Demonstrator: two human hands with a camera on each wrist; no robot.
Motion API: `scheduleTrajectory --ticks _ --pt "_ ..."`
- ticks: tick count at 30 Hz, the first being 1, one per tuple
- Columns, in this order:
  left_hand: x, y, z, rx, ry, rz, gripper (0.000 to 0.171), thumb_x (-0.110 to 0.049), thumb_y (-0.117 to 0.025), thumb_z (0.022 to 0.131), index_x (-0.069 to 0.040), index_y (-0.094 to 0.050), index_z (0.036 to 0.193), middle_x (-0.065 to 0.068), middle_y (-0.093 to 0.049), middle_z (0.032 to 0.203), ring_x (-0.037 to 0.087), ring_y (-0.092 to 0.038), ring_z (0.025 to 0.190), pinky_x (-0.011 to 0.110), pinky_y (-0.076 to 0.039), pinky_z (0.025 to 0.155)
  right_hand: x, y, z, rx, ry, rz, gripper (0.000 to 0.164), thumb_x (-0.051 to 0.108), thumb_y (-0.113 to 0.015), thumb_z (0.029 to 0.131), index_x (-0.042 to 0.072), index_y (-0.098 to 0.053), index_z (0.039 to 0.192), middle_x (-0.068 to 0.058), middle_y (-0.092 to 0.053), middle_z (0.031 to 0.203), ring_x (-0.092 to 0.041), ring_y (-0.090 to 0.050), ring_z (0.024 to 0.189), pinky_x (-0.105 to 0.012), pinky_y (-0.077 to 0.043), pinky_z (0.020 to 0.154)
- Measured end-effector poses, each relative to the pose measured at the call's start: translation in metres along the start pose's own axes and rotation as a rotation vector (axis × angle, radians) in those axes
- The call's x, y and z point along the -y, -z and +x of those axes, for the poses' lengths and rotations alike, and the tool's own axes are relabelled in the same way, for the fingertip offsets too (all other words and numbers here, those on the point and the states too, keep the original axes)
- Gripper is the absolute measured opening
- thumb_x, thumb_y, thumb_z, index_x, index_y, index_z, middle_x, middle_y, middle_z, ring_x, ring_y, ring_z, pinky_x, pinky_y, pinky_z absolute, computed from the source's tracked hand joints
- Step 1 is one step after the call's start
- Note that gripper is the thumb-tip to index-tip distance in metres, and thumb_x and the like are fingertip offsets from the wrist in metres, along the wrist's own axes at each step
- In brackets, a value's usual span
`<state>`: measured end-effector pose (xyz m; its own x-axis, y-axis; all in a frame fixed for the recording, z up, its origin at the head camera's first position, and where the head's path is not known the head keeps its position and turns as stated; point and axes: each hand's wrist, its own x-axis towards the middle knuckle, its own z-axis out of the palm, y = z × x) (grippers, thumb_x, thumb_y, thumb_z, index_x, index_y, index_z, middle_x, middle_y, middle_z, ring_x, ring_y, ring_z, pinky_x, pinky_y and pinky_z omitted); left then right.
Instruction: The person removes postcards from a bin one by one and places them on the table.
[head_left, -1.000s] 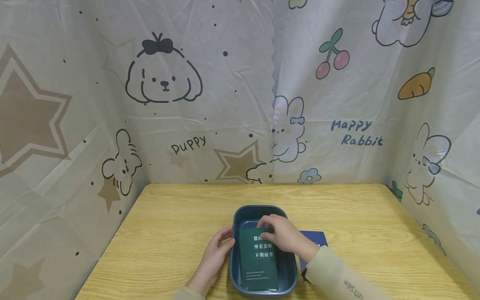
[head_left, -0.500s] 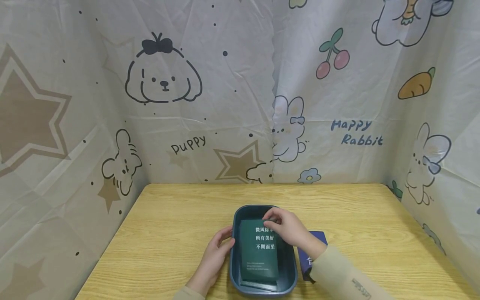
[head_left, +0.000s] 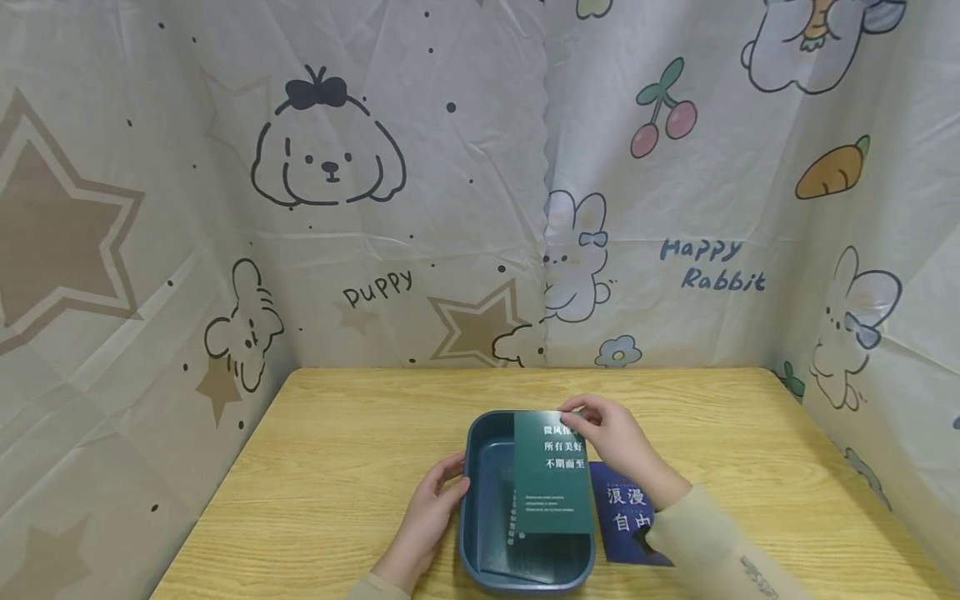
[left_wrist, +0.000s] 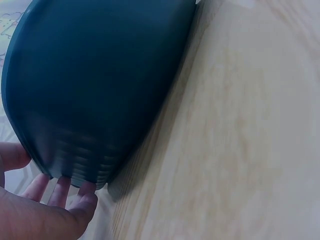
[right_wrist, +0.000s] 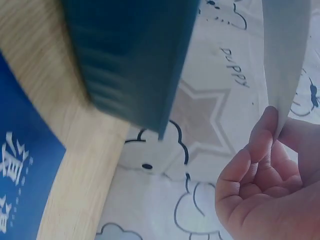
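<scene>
Possibly risky: right hand's [head_left: 622, 437] fingers pinch green card [head_left: 553, 479] at 1 corner, over tray's [head_left: 489, 435] 2 o'clock side; weak hold could let it twist, snag rim. Left hand [head_left: 431, 512], fingers spread, touches 9 o'clock wall.

Hands, 2: left hand [head_left: 431, 512], right hand [head_left: 615, 429]. Dark teal tray [head_left: 491, 429], 1. Green lettered card [head_left: 551, 492], 1. Blue lettered card [head_left: 622, 550], 1. Wood-grain worktop [head_left: 360, 450], 1. Printed on backdrop [head_left: 450, 208]: carrot [head_left: 831, 171], 1; cherries [head_left: 681, 120], 2.
</scene>
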<state>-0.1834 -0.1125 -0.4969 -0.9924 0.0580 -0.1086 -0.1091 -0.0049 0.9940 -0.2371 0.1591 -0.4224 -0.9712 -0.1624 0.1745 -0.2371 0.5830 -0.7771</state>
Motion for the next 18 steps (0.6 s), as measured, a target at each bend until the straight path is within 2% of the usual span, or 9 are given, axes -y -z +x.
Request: scheduleTrajectory --ticks 6,13,18 --pt "0.001 -0.001 0.0 -0.011 -0.011 0.002 0.046 -0.018 -0.053 0.095 -0.004 -0.045 0.138 0.021 -0.046 0.141 0.034 -0.035 0.131 0.053 -0.037 0.108 -0.009 0.019 -0.002 -0.007 -0.034 -0.022 0.023 0.037 -0.061 0.091 0.021 -0.068 0.106 -0.005 -0.067 0.087 -0.024 -0.051 0.07 -0.035 -0.041 0.059" --pt "0.003 -0.001 0.001 -0.018 -0.031 0.007 0.045 -0.017 -0.054 0.095 -0.005 -0.046 0.138 0.021 -0.048 0.14 0.033 -0.036 0.131 0.052 -0.037 0.107 -0.026 0.037 -0.004 -0.016 -0.042 -0.059 0.031 0.041 -0.06 0.091 0.018 -0.067 0.109 -0.009 -0.07 0.101 -0.021 -0.058 0.084 -0.04 -0.049 0.073" --pt "0.004 -0.001 0.001 -0.021 -0.033 0.006 0.045 -0.017 -0.054 0.095 -0.005 -0.046 0.138 0.021 -0.048 0.14 0.033 -0.036 0.131 0.053 -0.036 0.108 -0.038 0.048 -0.006 -0.012 -0.057 -0.076 0.033 0.041 -0.059 0.091 0.015 -0.067 0.11 -0.012 -0.07 0.105 -0.022 -0.059 0.088 -0.042 -0.05 0.074"
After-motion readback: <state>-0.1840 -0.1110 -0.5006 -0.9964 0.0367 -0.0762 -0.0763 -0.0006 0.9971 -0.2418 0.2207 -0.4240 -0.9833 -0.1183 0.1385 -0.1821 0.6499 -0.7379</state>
